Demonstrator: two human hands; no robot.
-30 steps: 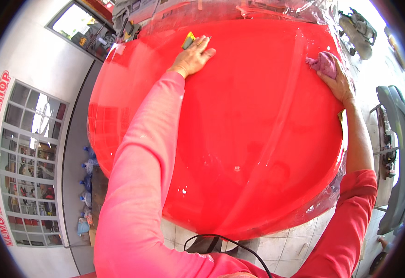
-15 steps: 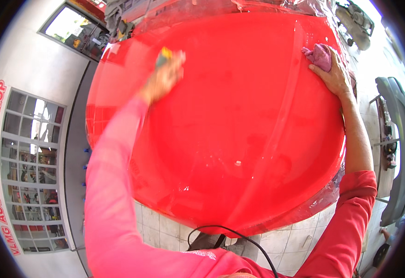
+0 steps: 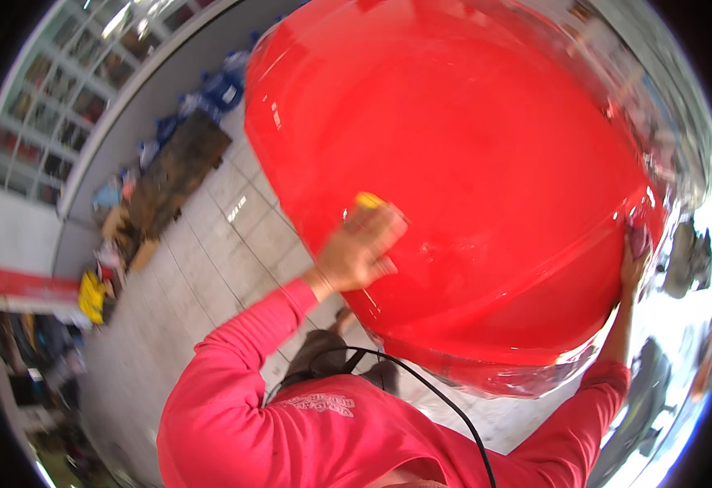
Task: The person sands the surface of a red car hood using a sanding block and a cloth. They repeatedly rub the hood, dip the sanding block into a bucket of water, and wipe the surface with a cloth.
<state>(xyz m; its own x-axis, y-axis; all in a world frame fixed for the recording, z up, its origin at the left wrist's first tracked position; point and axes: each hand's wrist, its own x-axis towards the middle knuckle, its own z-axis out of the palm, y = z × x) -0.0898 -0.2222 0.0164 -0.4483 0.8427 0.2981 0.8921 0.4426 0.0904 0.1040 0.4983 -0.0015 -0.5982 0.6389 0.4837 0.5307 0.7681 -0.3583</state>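
A large glossy red car hood [image 3: 454, 146] stretches out in front of me. My left hand [image 3: 362, 244], smeared by motion, lies over its near left part, fingers closed over a yellow sponge [image 3: 368, 199]. Only the sponge's yellow edge shows past my fingers; the rest is under the hand. At the hood's right edge is my right hand [image 3: 633, 264], gripping a bunched purple cloth [image 3: 637, 240]. Its fingers are partly hidden by the cloth.
Clear plastic sheeting [image 3: 673, 106] covers what lies beyond the hood's right side. A dark wooden bench [image 3: 181, 171] and blue containers [image 3: 222, 89] line the left wall. A yellow bag [image 3: 91, 297] lies farther left. A black cable [image 3: 445, 398] crosses my body.
My view has swung round and my body has shifted along the hood. The left hand with the sponge has come from the far left part to the near edge. The right hand keeps the cloth.
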